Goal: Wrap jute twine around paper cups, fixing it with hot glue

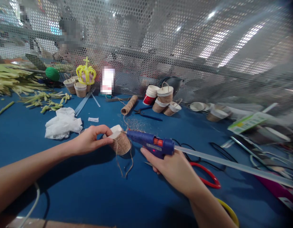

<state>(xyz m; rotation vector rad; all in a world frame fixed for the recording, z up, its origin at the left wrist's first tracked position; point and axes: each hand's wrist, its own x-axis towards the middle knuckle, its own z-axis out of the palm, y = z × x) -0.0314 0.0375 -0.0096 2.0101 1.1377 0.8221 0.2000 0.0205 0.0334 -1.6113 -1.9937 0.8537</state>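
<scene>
Pinched at its white rim, a small paper cup point(122, 145) wrapped in brown twine tilts in my left hand point(89, 139). Loose twine ends point(124, 169) dangle from the cup over the blue table. My right hand point(169, 166) grips a blue hot glue gun point(150, 142), its tip at the cup's upper side near the rim. A long clear glue stick point(220, 162) sticks out of the gun's back. Behind the cup lies a roll of twine point(129, 105), with a strand running down toward the cup.
Twine-wrapped cups point(165, 96) and blue-handled pliers point(148, 116) are at the back. A crumpled white cloth point(63, 123) lies left, near plant stalks point(13, 77). Red-handled scissors point(209, 180) sit by my right wrist. A perforated metal screen point(137, 41) stands behind the table.
</scene>
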